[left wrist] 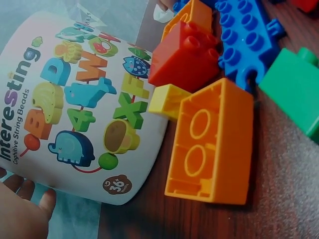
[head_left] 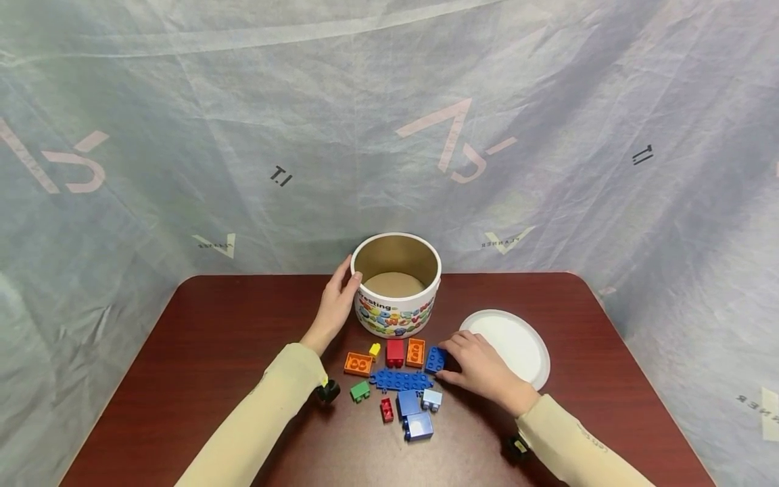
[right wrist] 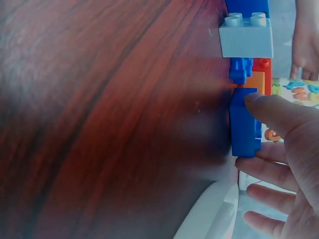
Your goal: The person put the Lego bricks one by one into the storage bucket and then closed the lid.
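My left hand [head_left: 337,302] rests against the left side of a white round bucket [head_left: 395,318] printed with colourful letters, its fingers reaching up near the rim. In the left wrist view, fingertips [left wrist: 47,201] lie beside the printed wall. The bucket stands upright without its lid, and its tan inside floor shows. My right hand [head_left: 477,362] pinches a blue toy brick [right wrist: 243,122] between thumb and fingers, at the right end of the group of bricks. Beside that brick lie an orange brick [head_left: 416,353] and a red brick [head_left: 395,353].
A white round lid [head_left: 514,348] lies right of the bucket, partly behind my right hand. In front of the bucket are a long blue studded piece [head_left: 402,380], another orange brick [left wrist: 209,144], a green brick [head_left: 360,391], a light blue brick [right wrist: 246,39] and several others. Cloth hangs behind the table.
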